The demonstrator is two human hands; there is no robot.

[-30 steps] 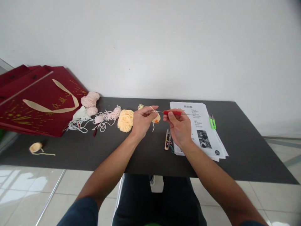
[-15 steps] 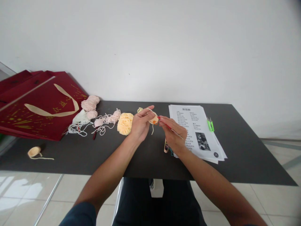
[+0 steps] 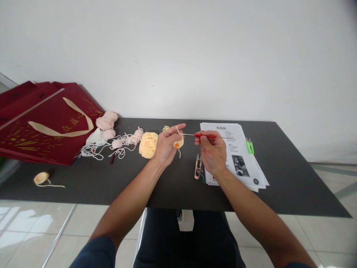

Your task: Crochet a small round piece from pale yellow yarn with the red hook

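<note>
My left hand [image 3: 167,146] pinches a small cream crochet piece [image 3: 179,142] with an orange spot, and a strand of yarn runs up over the raised index finger. In my right hand [image 3: 213,150] is a crochet hook [image 3: 205,136] by its red handle. The hook's thin metal shaft points left and reaches the top of the crochet piece; whether it passes through a loop is too small to tell. A ball of yellow yarn [image 3: 148,145] lies just left of my left hand. Below my right hand rest thread snips [image 3: 198,167] with a pinkish handle.
Printed sheets [image 3: 237,149] lie partly under my right hand, with green snips [image 3: 249,145] at their right edge. Pink yarn [image 3: 106,121] and white yarn [image 3: 95,137] sit beside red paper bags [image 3: 52,123]. A cream crocheted cup [image 3: 41,178] is near the table's front left.
My right hand has turned palm-up and moved slightly right, bringing the hook level and pointing left at the crochet piece. The pinkish snips show more fully. My left index finger is now stretched out straighter.
</note>
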